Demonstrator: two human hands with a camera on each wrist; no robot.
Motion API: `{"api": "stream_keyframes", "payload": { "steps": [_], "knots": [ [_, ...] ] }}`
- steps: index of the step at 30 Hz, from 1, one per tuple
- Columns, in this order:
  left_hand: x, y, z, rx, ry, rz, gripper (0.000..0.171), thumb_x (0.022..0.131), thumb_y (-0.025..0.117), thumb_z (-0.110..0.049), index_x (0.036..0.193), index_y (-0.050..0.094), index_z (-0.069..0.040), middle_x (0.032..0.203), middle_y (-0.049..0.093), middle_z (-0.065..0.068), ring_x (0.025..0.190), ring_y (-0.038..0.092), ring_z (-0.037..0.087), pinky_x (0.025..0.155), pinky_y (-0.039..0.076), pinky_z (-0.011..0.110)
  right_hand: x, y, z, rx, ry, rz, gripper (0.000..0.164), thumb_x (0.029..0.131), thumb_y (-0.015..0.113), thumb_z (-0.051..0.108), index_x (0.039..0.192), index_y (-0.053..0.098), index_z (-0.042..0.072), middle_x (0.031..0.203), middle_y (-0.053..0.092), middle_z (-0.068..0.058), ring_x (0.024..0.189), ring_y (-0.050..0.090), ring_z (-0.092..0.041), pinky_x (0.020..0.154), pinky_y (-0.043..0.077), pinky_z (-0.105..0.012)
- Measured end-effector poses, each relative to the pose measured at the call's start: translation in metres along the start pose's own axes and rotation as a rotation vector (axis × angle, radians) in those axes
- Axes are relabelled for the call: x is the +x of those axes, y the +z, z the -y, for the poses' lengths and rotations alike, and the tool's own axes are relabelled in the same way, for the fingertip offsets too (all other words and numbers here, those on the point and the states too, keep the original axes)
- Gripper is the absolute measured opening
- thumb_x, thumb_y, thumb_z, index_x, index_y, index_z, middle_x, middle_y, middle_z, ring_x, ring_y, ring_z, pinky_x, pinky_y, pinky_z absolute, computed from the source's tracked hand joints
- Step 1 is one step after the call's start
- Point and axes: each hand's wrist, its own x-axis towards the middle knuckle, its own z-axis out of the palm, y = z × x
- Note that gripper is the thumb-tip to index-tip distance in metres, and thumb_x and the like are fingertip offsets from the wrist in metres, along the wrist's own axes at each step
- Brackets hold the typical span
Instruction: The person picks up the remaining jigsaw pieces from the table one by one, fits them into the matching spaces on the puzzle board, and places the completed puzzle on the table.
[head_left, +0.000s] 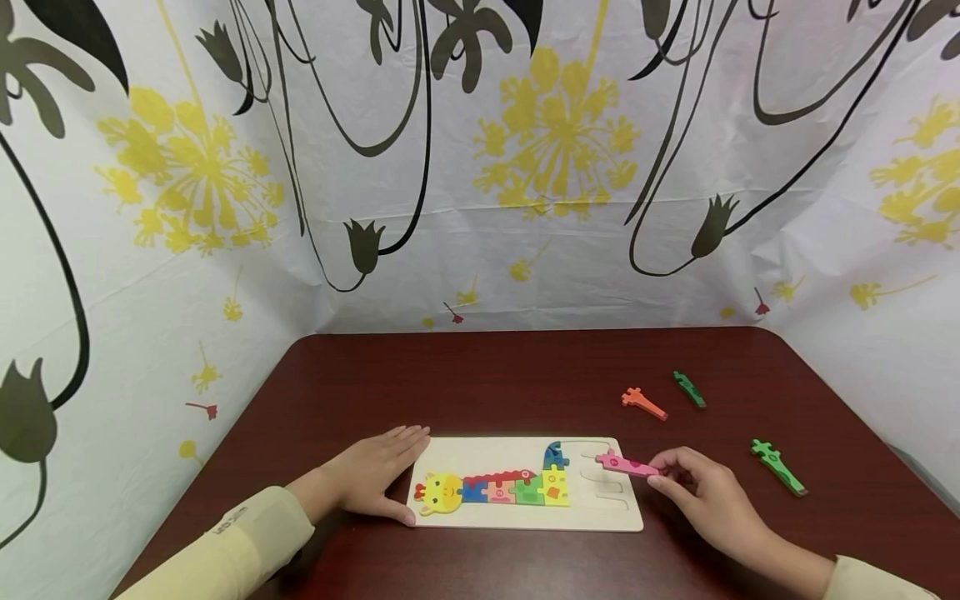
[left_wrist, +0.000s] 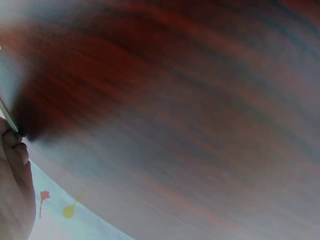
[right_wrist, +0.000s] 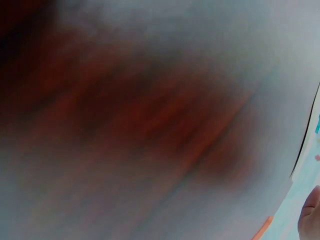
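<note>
A cream wooden puzzle board [head_left: 517,518] lies on the table, with a giraffe of coloured pieces laid along it. The yellow giraffe head [head_left: 441,493] is at its left, and a blue piece [head_left: 553,456] sits at the upper right of the body. My left hand [head_left: 378,471] rests at the board's left edge, fingers extended. Between the thumb and fingers of my right hand [head_left: 705,500] is a pink puzzle piece [head_left: 626,465], held over the board's right part near the outlined slots. Only a bit of each hand shows in the wrist views.
To the right of the board lie an orange piece [head_left: 643,403], a dark green piece [head_left: 689,390] and a light green piece [head_left: 778,467] on the dark red-brown table [head_left: 480,383]. A white floral-patterned cloth [head_left: 465,183] hangs behind and at both sides.
</note>
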Motion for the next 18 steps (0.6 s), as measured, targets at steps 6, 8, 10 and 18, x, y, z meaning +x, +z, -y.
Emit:
{"api": "stream_keyframes", "payload": {
  "steps": [6, 8, 10, 18],
  "knots": [
    [0.001, 0.0, 0.0, 0.001, -0.014, 0.017, 0.113, 0.078, 0.033, -0.087, 0.155, 0.02, -0.005, 0.16, 0.018, 0.009, 0.146, 0.015, 0.022, 0.116, 0.017, 0.037, 0.001, 0.005, 0.006, 0.034, -0.001, 0.032, 0.024, 0.079, 0.078, 0.001, 0.089, 0.065, 0.018, 0.076, 0.057, 0.015, 0.061, 0.048, -0.002, 0.051, 0.042, -0.021],
    [0.001, 0.0, 0.0, 0.001, -0.017, 0.02, 0.113, 0.078, 0.032, -0.087, 0.155, 0.02, -0.006, 0.16, 0.018, 0.008, 0.146, 0.015, 0.021, 0.116, 0.018, 0.037, 0.001, 0.006, 0.008, 0.051, -0.004, 0.042, 0.024, 0.079, 0.078, 0.001, 0.089, 0.066, 0.018, 0.077, 0.057, 0.014, 0.062, 0.048, -0.002, 0.051, 0.043, -0.021],
    [0.002, 0.0, 0.0, -0.004, -0.018, 0.019, 0.113, 0.078, 0.033, -0.087, 0.155, 0.02, -0.006, 0.16, 0.018, 0.008, 0.146, 0.014, 0.021, 0.116, 0.018, 0.037, 0.001, 0.008, 0.009, 0.07, -0.007, 0.052, 0.024, 0.079, 0.078, 0.0, 0.089, 0.066, 0.017, 0.078, 0.057, 0.014, 0.062, 0.049, -0.002, 0.051, 0.043, -0.021],
    [0.001, -0.001, 0.0, -0.004, -0.014, 0.021, 0.112, 0.078, 0.033, -0.087, 0.155, 0.02, -0.005, 0.161, 0.018, 0.008, 0.146, 0.015, 0.021, 0.116, 0.018, 0.038, 0.001, 0.014, 0.011, 0.114, -0.035, 0.094, 0.024, 0.078, 0.079, 0.002, 0.087, 0.065, 0.018, 0.076, 0.052, 0.014, 0.063, 0.048, -0.002, 0.051, 0.042, -0.02]
  ]
}}
